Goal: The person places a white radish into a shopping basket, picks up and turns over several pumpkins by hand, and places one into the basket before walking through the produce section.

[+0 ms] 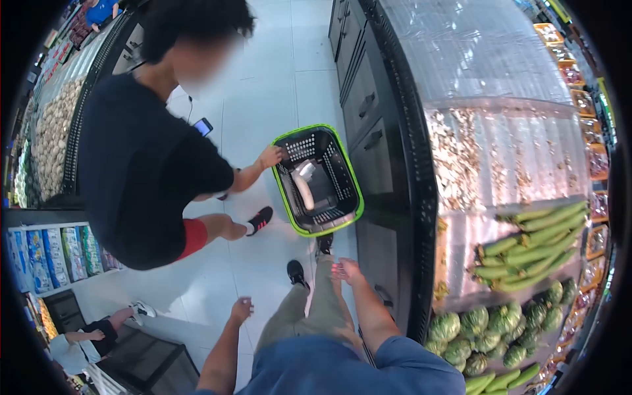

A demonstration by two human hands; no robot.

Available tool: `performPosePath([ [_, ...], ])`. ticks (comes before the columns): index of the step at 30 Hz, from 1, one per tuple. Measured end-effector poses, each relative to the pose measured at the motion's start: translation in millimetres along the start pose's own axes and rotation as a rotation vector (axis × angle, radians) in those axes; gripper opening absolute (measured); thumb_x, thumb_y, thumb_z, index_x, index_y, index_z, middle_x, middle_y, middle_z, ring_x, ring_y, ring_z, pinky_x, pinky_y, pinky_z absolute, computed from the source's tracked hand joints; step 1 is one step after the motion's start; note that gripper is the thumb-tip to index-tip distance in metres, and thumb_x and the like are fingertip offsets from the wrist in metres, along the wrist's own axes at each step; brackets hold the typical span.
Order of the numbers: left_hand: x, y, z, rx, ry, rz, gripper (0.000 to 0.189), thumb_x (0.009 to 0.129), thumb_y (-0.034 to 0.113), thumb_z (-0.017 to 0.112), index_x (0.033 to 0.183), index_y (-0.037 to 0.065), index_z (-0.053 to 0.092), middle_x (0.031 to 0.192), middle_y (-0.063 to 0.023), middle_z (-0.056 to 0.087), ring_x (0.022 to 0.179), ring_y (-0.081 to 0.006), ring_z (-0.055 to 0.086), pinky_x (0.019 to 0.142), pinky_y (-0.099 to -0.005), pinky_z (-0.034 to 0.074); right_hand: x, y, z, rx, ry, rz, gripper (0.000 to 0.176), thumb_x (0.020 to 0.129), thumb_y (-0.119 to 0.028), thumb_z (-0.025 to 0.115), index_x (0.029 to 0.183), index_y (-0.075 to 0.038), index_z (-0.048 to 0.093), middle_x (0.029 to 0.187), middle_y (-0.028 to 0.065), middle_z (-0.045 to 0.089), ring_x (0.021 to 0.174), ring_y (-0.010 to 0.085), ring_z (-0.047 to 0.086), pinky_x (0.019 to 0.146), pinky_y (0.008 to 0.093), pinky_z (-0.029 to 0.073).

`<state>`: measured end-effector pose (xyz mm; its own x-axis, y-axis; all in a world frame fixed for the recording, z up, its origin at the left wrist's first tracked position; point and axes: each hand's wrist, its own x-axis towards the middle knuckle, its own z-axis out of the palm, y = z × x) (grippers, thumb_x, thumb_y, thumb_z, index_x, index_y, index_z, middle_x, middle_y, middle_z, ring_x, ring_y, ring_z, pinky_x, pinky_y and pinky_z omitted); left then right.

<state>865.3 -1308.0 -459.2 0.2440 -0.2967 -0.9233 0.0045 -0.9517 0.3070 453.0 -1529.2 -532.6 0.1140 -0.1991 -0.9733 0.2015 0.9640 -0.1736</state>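
Note:
My left hand (242, 309) hangs beside my left leg, its fingers loosely curled with nothing in them. In front of my right thigh is my right hand (345, 270), also free, fingers slightly bent and apart. Ahead of my feet is a black shopping basket (361, 209) with a bright green rim, apart from both hands. A long pale vegetable (304, 191), with what looks like clear plastic at one end, lies inside it. Another person's hand (270, 156) grips the basket's left rim. That person's other hand is hidden.
A person in a black shirt (131, 158) stands at left, a phone (203, 126) in front of them. On the right, a produce stand holds long green gourds (536, 247) and striped round squashes (487, 326). Dark drawers (368, 141) line its base. Someone sits at lower left (79, 345).

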Motion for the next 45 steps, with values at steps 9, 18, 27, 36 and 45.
performPosePath([
  [9, -44, 50, 65, -0.114, 0.146, -0.269, 0.027, 0.096, 0.015, 0.05, 0.121, 0.006, 0.055, 0.091, -0.0143, 0.067, 0.071, -0.0211, 0.066, 0.061, -0.0345, 0.054, 178, -87, 47, 0.407, 0.235, -0.031, 0.097, 0.078, -0.043, 0.079, 0.147, -0.015, 0.017, 0.149, 0.0142, 0.028, 0.125, 0.0437, 0.044, 0.097, 0.0623, 0.04],
  [18, -137, 389, 215, 0.683, 0.483, 1.713, 0.056, 0.075, 0.015, 0.074, 0.127, 0.015, 0.057, 0.111, -0.0107, 0.063, 0.095, -0.0306, 0.061, 0.08, -0.0443, 0.049, 199, -79, 29, 0.406, 0.16, -0.111, 0.061, 0.088, -0.021, 0.072, 0.138, -0.021, 0.037, 0.134, 0.006, 0.052, 0.119, 0.0325, 0.054, 0.095, 0.0584, 0.046],
  [27, -127, 435, 198, 1.004, -0.322, 0.607, 0.045, 0.083, 0.023, 0.064, 0.123, 0.007, 0.052, 0.089, -0.0205, 0.067, 0.073, -0.04, 0.067, 0.064, -0.0507, 0.052, 33, -96, 8, 0.792, -0.056, -0.153, 0.06, 0.094, -0.036, 0.057, 0.143, -0.009, 0.035, 0.143, 0.0204, 0.042, 0.132, 0.0403, 0.041, 0.108, 0.0528, 0.037],
  [36, -130, 351, 212, 1.041, -0.514, 0.761, 0.037, 0.086, 0.027, 0.059, 0.114, 0.003, 0.055, 0.096, -0.0243, 0.067, 0.086, -0.0427, 0.065, 0.076, -0.0534, 0.051, -209, -119, 83, 1.128, -0.089, -0.352, 0.06, 0.096, -0.056, 0.036, 0.129, -0.008, 0.047, 0.127, 0.0199, 0.054, 0.128, 0.0362, 0.047, 0.108, 0.0538, 0.036],
  [45, -91, 325, 137, 1.074, -1.007, 0.443, 0.063, 0.083, 0.046, 0.068, 0.128, 0.005, 0.054, 0.107, -0.022, 0.067, 0.098, -0.033, 0.066, 0.086, -0.0418, 0.051, -206, -52, 123, 0.729, 0.3, -0.863, 0.021, 0.094, -0.008, 0.051, 0.114, -0.006, 0.046, 0.075, 0.0062, 0.048, 0.061, 0.0188, 0.051, 0.064, 0.0408, 0.054],
])
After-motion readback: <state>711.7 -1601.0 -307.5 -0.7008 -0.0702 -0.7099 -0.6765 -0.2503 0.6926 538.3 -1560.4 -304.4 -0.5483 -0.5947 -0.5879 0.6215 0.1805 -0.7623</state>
